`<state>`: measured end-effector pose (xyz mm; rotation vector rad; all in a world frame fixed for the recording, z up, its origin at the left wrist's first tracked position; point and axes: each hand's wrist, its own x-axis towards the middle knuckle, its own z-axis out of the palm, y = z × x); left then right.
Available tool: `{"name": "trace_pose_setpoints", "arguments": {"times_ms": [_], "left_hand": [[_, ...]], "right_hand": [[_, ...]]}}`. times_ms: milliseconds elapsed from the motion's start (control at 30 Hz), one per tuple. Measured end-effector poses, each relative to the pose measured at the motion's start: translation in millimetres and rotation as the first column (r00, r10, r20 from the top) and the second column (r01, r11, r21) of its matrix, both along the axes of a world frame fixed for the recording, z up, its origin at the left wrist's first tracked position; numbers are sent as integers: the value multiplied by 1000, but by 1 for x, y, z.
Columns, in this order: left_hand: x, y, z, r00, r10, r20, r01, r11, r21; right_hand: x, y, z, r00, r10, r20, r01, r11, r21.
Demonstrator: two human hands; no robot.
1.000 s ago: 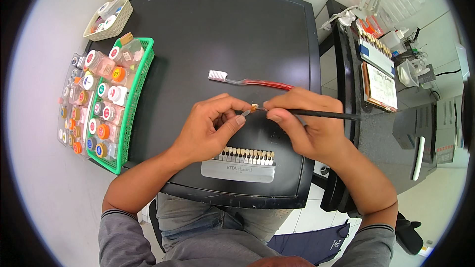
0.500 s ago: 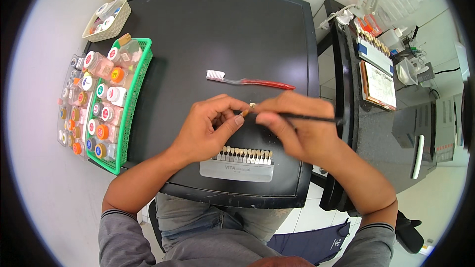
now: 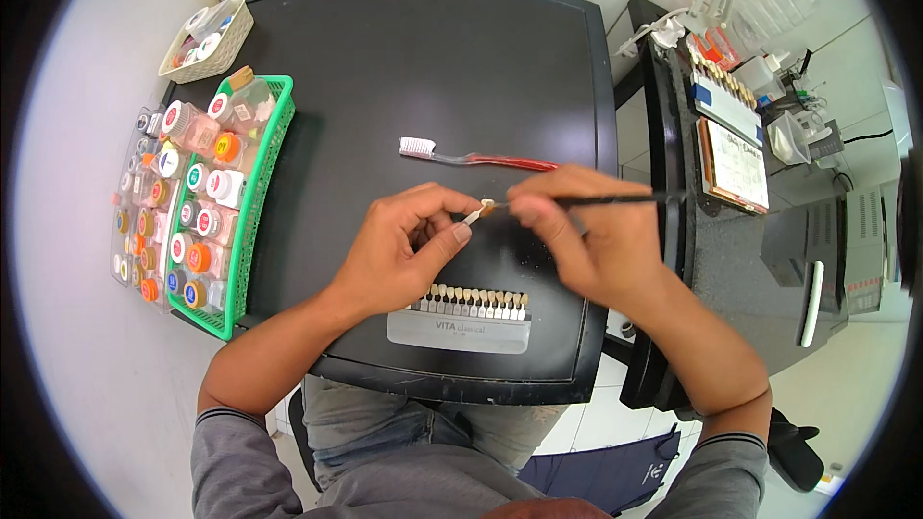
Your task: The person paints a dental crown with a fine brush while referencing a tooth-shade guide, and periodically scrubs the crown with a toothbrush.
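Note:
Over the middle of the table, my left hand (image 3: pixel 409 240) pinches a small tooth shade tab (image 3: pixel 473 217) by its pale stem. My right hand (image 3: pixel 591 231) holds a thin brush (image 3: pixel 615 199) with a dark handle that points out to the right. A brownish tip lies against the tab's tooth-shaped end; my right fingers partly cover the brush there. Just below the hands lies a grey shade guide holder (image 3: pixel 457 333) with a row of tooth-coloured tabs (image 3: pixel 476 302). Beyond my hands is a toothbrush (image 3: pixel 481 159) with white bristles, its red handle end partly behind my right hand.
At the left stands a green basket (image 3: pixel 252 221) of small capped jars, beside a clear rack of jars (image 3: pixel 144 221). A cream basket (image 3: pixel 236 38) sits at the far left corner. On the right counter (image 3: pixel 731 250) are a notepad (image 3: pixel 735 165) and another shade guide (image 3: pixel 726 106).
My right hand has shifted slightly up and right, and its brush handle tilts up more. In my left fingers the tab's pale stem now shows. The toothbrush's handle end has become hidden.

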<state>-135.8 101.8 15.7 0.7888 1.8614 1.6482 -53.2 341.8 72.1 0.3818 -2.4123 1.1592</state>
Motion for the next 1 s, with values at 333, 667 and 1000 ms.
{"name": "trace_pose_setpoints", "arguments": {"times_ms": [333, 667, 1000], "left_hand": [[0, 2, 3, 995, 9, -102, -8, 1000, 13], [0, 2, 5, 995, 10, -98, -10, 1000, 4], [-1, 1, 4, 999, -9, -49, 10, 1000, 8]], "right_hand": [[1, 3, 4, 999, -16, 43, 18, 999, -41], [2, 3, 6, 999, -8, 54, 8, 1000, -9], [3, 2, 6, 999, -8, 44, 9, 1000, -11]]}}
